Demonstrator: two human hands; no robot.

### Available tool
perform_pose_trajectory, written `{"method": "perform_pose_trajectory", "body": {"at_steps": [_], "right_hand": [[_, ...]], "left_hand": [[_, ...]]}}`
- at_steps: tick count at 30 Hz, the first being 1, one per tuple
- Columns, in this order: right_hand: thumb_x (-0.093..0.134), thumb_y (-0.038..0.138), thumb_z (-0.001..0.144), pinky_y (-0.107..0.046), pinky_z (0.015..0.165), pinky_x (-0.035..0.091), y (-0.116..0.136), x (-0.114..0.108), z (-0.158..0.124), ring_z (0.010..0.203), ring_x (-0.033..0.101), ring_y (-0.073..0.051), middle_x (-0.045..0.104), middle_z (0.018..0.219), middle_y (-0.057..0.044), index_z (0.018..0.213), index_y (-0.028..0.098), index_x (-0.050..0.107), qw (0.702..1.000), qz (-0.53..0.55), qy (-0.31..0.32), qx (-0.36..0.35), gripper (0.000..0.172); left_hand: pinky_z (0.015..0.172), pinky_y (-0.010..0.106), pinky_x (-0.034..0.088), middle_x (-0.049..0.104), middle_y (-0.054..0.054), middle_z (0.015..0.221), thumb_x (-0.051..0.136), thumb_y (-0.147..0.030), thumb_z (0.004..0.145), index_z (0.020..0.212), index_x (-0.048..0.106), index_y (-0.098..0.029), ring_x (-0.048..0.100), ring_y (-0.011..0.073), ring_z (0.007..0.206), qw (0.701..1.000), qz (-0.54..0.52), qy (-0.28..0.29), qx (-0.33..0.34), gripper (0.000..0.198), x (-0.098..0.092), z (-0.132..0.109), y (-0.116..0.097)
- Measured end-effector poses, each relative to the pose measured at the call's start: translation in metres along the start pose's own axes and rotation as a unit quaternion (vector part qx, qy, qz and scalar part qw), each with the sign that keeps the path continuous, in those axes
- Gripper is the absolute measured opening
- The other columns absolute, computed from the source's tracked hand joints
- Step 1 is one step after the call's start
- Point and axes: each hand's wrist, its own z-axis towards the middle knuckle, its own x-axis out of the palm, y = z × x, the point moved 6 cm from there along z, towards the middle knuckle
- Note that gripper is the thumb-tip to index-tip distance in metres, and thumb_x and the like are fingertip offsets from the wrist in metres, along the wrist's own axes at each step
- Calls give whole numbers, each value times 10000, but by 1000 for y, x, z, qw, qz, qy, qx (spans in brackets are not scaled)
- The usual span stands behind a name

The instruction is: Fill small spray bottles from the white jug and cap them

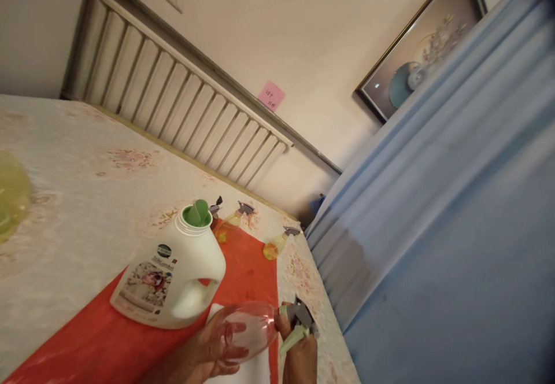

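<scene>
A clear pinkish spray bottle [254,329] lies nearly sideways in the air between my two hands. My left hand [214,346] is wrapped round its base, with fingers showing through the transparent wall. At the other end, my right hand [300,352] grips the grey and pale green spray head [301,317] at the bottle's neck; I cannot tell whether the head is screwed tight. Just behind stands a large white detergent jug [191,274] with a handle, a printed label and an open mouth showing a green spout.
A red cloth [249,262] lies under the jug. Farther back are a yellowish spray bottle [229,225] and another spray bottle [277,245] with orange-yellow liquid. A yellow translucent object [11,196] is at left. A blue curtain [416,245] borders the table's right edge.
</scene>
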Motion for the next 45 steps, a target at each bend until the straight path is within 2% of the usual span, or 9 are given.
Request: {"method": "perform_pose_trajectory", "body": {"at_steps": [5,9,14,21,30,33,39,42,45], "right_hand": [[781,465,674,-311,700,538,-3,-1,-2,783,694,-254,752,829,-61,895,162,723,998,18,8,65,380],[810,401,636,-316,759,532,9,0,-3,886,686,-273,756,903,-82,866,141,719,998,-4,-6,63,359],[822,368,609,-316,757,536,12,3,-5,903,680,-282,749,840,-75,782,151,732,999,-7,3,40,292],[822,363,611,-318,744,536,-4,1,-4,812,695,-260,760,884,-72,901,139,745,998,12,9,58,374],[770,375,692,-333,834,498,-2,-2,-1,922,678,-278,756,947,-81,919,143,734,999,-26,9,43,327],[763,385,690,-335,831,504,1,-2,-2,904,680,-274,755,922,-73,903,148,734,999,-15,11,45,320],[774,411,654,-343,815,501,4,-2,-2,864,677,-275,750,849,-68,838,151,729,998,-26,-3,52,322],[764,413,648,-337,776,508,5,-1,-5,808,675,-265,742,801,-63,822,149,721,999,-18,-17,48,319],[779,406,628,-321,744,518,6,-2,-8,762,668,-245,740,791,-54,833,148,721,999,4,-41,36,334]], "left_hand": [[698,364,499,694,45,1005,695,-553,724,1267,496,-311,732,283,837,998,-36,34,-42,627,1,1,8],[610,342,488,731,83,872,561,-665,806,1218,517,-243,735,310,772,996,-45,35,-72,592,-3,4,14],[681,319,503,737,80,999,529,-646,859,1036,610,-194,716,245,885,992,-99,-8,-78,493,-17,13,21],[644,347,491,721,30,908,606,-618,822,1191,503,-288,721,277,843,992,-106,-24,-61,506,-20,16,23],[909,438,463,562,42,1343,791,-286,716,1296,519,-411,638,315,1131,999,-24,30,-23,652,-19,6,11],[850,403,494,606,54,1244,757,-311,757,1316,513,-370,687,293,1033,999,-14,21,-37,613,-17,5,11],[596,339,511,703,52,893,654,-574,789,1243,521,-282,726,287,772,999,-15,1,-51,556,-19,11,19],[613,336,510,721,54,864,650,-589,788,1155,567,-261,727,296,830,997,-39,-6,-63,499,-25,15,25],[730,362,518,730,77,1030,685,-551,781,1100,605,-243,689,301,1027,995,-82,-16,-56,451,-32,18,28]]}}
